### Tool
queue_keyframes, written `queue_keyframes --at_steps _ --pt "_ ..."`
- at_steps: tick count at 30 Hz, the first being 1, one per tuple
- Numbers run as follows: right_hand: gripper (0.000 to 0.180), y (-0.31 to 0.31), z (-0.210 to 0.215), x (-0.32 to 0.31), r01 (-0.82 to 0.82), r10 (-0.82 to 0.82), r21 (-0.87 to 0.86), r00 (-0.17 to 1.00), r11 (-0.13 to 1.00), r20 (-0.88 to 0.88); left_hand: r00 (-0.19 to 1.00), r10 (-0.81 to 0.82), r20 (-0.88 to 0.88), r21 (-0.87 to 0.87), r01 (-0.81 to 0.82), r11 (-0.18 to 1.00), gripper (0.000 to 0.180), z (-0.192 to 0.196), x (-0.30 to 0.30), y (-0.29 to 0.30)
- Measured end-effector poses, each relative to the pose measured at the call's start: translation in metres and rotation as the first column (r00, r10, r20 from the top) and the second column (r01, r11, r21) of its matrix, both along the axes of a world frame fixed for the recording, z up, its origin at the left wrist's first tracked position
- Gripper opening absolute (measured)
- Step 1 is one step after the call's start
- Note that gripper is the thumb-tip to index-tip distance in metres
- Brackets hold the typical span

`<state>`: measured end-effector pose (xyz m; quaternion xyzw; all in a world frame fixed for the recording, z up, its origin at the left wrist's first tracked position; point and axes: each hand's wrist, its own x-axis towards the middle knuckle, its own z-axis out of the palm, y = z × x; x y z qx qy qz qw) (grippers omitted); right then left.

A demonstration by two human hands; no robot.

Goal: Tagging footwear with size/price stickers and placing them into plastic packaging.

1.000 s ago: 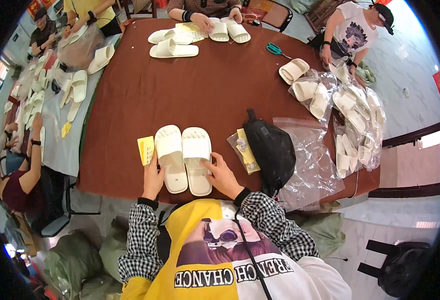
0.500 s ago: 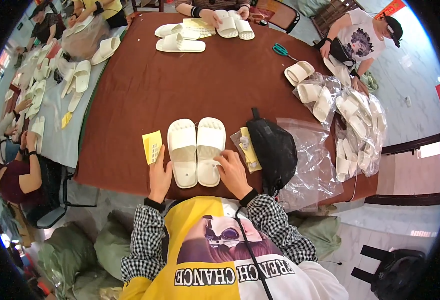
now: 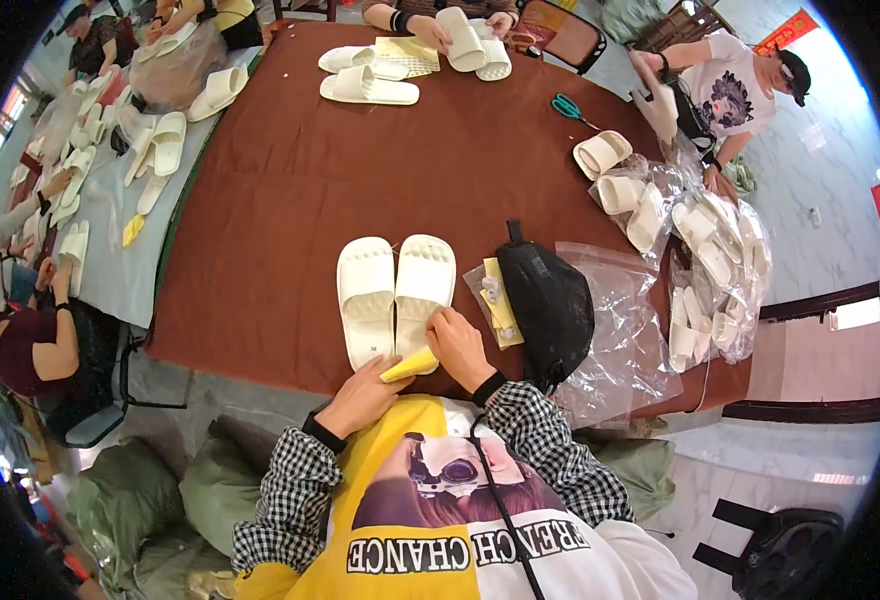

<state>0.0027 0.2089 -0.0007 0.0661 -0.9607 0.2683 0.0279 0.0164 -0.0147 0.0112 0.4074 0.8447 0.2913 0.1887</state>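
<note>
A pair of cream slippers lies side by side in front of me, toes pointing away: the left slipper (image 3: 365, 280) and the right slipper (image 3: 426, 272). My left hand (image 3: 360, 400) is closed on a yellow sticker sheet (image 3: 412, 364), held over the heel of the right slipper. My right hand (image 3: 462, 348) is beside that slipper, its fingers drawn together just above the insole and close to the sheet. Whatever those fingertips hold, if anything, is too small to make out.
Right of my hands lie a small packet with yellow card (image 3: 500, 305), a black bag (image 3: 545, 300) and clear plastic bags (image 3: 615, 340). Bagged slippers (image 3: 710, 240) pile up farther right. Teal scissors (image 3: 566, 106) lie beyond. Co-workers handle slippers at the far edge and at the left table (image 3: 125, 270).
My left hand has brought the yellow sheet from left of the slippers to the right slipper's heel. A far co-worker has lifted and turned one slipper.
</note>
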Motion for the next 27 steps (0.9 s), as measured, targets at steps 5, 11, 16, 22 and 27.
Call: queue_keyframes --at_steps 5,11,16,22,27 --pt "0.008 -0.001 0.002 -0.002 -0.059 0.062 0.133 0.998 0.989 -0.02 0.987 -0.109 -0.119 -0.111 0.096 0.989 0.044 0.002 0.005 -0.002" --pt "0.011 0.004 -0.001 0.002 -0.109 0.114 0.192 0.993 0.975 -0.015 0.989 -0.123 -0.084 -0.109 0.113 0.988 0.043 0.0 0.004 -0.002" --pt "0.009 0.023 0.002 0.005 0.007 -0.008 -0.182 1.0 0.983 -0.004 0.995 -0.072 -0.069 -0.086 0.066 0.994 0.043 0.001 0.006 0.0" --pt "0.011 0.091 0.02 -0.022 0.232 -0.233 0.037 0.973 0.972 0.011 0.998 -0.052 0.028 -0.033 0.052 0.998 0.044 0.004 0.004 -0.002" --pt "0.011 0.111 0.014 -0.032 0.126 -0.145 0.216 0.987 0.968 0.071 0.992 -0.042 0.121 -0.032 0.046 0.998 0.047 0.007 0.004 0.001"
